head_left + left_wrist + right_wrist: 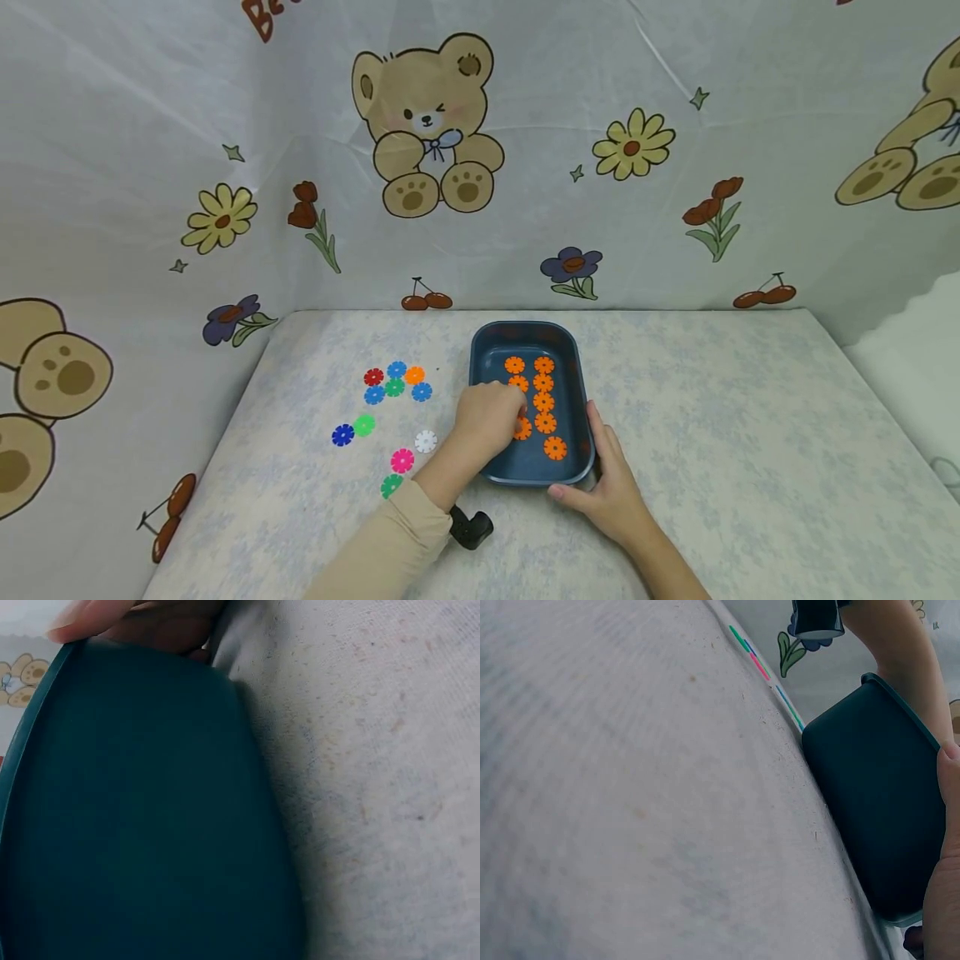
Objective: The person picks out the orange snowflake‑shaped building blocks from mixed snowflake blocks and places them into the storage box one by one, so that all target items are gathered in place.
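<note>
A dark blue rectangular tray [487, 467] holds several orange notched plastic discs [555, 448], most of them in two rough columns. My left hand [483, 417] reaches over its left rim with the fingers bent down inside. Their tips are hidden beside a partly covered orange disc [522, 428], and I cannot tell whether they pinch it. At the near right corner my right hand [611, 492] grips the tray, thumb [951, 776] at the rim and fingers along the outer side. The left wrist view is mostly the tray's outer wall [150, 810].
Left of the tray lie several loose notched discs: red [373, 377], dark blue [342, 435], pink [402, 460], white [425, 442], and others in green and blue. A black wrist camera [471, 529] sits under the left sleeve [390, 542]. A bear-printed cloth [525, 233] hangs behind the table.
</note>
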`<state>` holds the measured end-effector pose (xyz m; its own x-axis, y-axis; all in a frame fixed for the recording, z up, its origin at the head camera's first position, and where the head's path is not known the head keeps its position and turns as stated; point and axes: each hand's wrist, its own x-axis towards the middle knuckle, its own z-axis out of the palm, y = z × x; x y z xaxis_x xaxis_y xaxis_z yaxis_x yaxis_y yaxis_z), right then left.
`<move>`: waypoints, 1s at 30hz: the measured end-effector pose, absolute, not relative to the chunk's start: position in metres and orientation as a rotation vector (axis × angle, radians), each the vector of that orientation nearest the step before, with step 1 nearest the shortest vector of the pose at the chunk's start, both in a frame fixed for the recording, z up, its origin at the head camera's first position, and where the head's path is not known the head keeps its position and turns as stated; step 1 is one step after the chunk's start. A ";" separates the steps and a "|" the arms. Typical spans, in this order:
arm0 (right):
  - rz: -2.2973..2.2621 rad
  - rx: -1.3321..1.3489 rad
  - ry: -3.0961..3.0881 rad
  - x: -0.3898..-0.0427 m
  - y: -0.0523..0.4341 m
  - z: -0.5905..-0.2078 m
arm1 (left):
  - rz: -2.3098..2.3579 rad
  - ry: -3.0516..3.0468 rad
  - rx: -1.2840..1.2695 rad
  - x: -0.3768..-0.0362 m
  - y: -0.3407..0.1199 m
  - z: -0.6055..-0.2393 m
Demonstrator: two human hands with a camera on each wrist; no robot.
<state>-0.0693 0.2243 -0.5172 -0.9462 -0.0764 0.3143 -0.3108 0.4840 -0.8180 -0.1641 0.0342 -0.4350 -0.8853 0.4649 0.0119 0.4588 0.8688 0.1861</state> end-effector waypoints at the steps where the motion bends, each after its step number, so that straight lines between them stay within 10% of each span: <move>1: 1.449 0.333 -2.495 -0.069 0.224 -0.517 | 0.288 3.006 0.744 -0.164 0.034 -0.436; 30: 1.476 0.252 -2.540 -0.069 0.222 -0.516 | 0.487 3.031 0.119 -0.213 -0.105 -0.447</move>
